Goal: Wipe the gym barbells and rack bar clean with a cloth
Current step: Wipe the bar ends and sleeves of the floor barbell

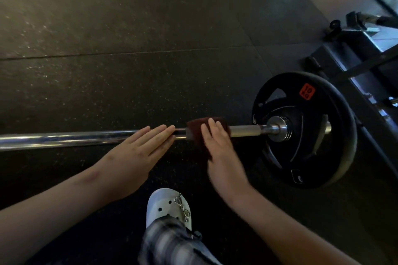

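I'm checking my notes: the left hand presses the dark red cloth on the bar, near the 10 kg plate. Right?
Not quite: the head view shows the right hand pressing the dark red cloth on the bar, near the 10 kg plate. The left hand holds no cloth.

Glossy chrome metal barbell [64,139]; dark red cloth [206,128]; matt speckled rubber floor [129,49]

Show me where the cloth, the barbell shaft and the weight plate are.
cloth [193,128], head view, its dark red left part.
barbell shaft [64,139], head view, bare chrome at left.
weight plate [340,127], head view, black outer ring right of the hub.
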